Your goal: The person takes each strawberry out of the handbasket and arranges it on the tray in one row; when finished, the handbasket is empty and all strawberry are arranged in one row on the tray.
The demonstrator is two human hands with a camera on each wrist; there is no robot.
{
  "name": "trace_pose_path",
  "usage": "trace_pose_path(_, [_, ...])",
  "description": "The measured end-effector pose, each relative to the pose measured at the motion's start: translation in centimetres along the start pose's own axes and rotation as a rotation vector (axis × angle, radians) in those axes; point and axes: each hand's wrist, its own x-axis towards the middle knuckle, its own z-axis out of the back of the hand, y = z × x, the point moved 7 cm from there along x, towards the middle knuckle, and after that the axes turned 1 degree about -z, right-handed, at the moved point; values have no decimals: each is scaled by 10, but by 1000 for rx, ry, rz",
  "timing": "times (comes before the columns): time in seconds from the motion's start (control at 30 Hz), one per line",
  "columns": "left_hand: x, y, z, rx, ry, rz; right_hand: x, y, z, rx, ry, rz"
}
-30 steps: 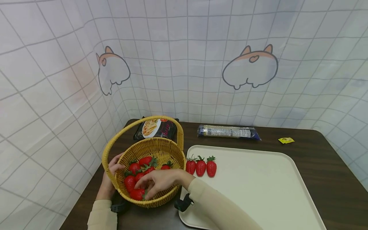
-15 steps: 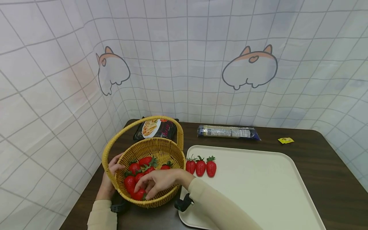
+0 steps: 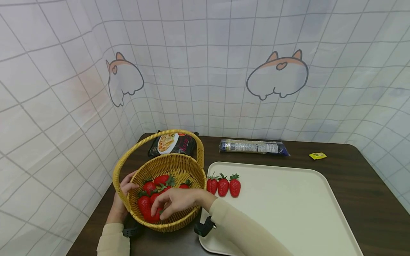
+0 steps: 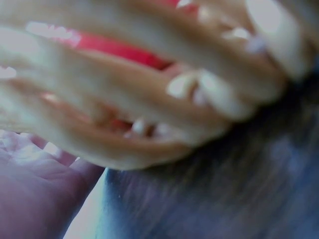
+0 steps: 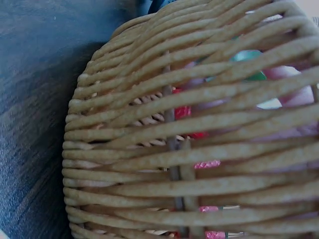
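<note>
A yellow wicker basket [image 3: 166, 227] with a tall arched handle stands at the left of the table, holding several red strawberries [image 3: 144, 203] with green leaves. My left hand [image 3: 123, 195] grips its left rim, fingers over the edge. Reaching inside, my right hand [image 3: 179, 200] pinches a strawberry [image 3: 150, 217] near the front wall between thumb and fingers; part of that fruit is hidden. The left wrist view has blurred wicker [image 4: 129, 94] beside the palm [image 4: 35, 194]. Through the basket weave [image 5: 124, 119] in the right wrist view, red fruit, a green leaf and fingers show.
A cream tray [image 3: 275, 213] lies right of the basket, with three strawberries [image 3: 223, 186] in a row at its left edge. Behind are a black food packet [image 3: 174, 144], a long clear-and-blue packet [image 3: 254, 146] and a small yellow sachet [image 3: 317, 155]. A grid-patterned curtain [image 3: 198, 71] encloses the table.
My right fingers have shifted slightly within the basket, and the strawberry between them has turned and moved a little left. My left hand, the basket and the tray's strawberries keep their places.
</note>
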Motion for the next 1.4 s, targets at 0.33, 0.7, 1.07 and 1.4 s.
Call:
trace_pose_path(0.33, [1, 0, 1, 9, -9, -11, -1, -1, 11, 35, -170, 8])
trace_pose_path(0.7, [-3, -1, 3, 41, -36, -4, -6, 3, 21, -1, -359, 28])
trace_pose_path(1.07, [0, -2, 0, 49, -25, 5, -46, 19, 38, -24, -597, 90])
trace_pose_path(1.4, [-1, -1, 1, 51, -20, 2, -89, 19, 40, -45, -854, 14])
